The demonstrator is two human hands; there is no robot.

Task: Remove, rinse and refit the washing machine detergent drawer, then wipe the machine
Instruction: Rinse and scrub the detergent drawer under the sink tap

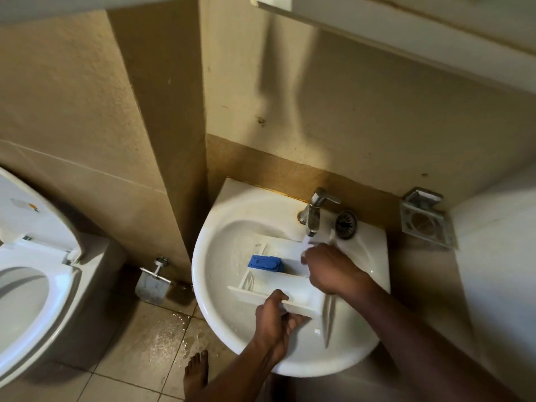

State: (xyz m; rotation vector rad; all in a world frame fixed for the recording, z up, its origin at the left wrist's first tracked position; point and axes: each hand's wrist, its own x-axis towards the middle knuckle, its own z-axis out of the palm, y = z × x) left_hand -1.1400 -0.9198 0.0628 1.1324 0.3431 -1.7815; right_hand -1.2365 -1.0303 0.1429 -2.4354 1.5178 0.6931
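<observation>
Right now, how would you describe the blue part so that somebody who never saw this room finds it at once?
Find the white washbasin right of the toilet. In it lies a white detergent drawer, its near wall gripped by the left hand. The blue insert sits at the drawer's left end, away from the tap, the only blue thing there.

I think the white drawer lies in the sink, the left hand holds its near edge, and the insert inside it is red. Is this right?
Not quite: the head view shows the insert is blue, not red. The drawer does lie in the sink, with the left hand holding its near edge.
</observation>
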